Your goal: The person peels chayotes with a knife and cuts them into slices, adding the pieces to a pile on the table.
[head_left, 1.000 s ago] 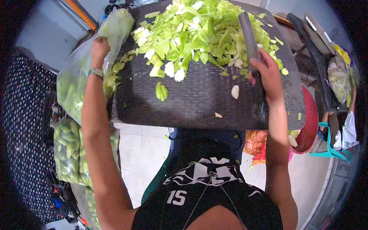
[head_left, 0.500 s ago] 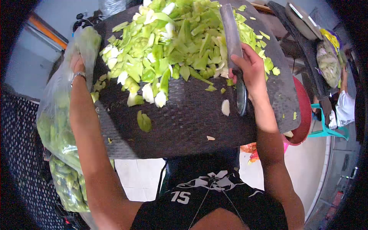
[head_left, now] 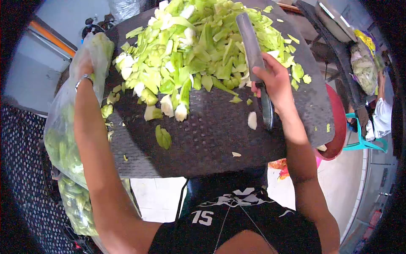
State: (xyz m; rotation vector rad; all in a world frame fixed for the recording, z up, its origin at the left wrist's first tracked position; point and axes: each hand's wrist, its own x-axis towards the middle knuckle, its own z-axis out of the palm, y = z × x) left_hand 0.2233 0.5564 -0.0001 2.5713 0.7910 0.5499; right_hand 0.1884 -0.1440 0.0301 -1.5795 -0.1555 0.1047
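Note:
My right hand (head_left: 277,80) grips a large knife (head_left: 250,44) near where the blade meets the black handle. The blade points away from me, over the right side of a heap of green and white vegetable peelings (head_left: 190,51). On the left, my left hand (head_left: 86,70) is inside the mouth of a translucent plastic bag (head_left: 61,127) full of green vegetables. The cloudy plastic blurs and hides its fingers. Several loose scraps, among them a green peel (head_left: 163,137) and a white slice (head_left: 252,120), lie on the dark woven-textured tabletop (head_left: 203,148).
Another bag of green vegetables (head_left: 74,207) sits lower left. A red basin (head_left: 337,127) stands below the table's right edge. Beyond it are a turquoise stool (head_left: 363,144) and a person in a white shirt (head_left: 382,114). A bagged bundle (head_left: 363,70) lies on the dark surface at upper right.
My left hand has gone slightly deeper into the bag, its fingers less visible. The knife has lowered slightly toward me in my right hand. The whole view has shifted a little.

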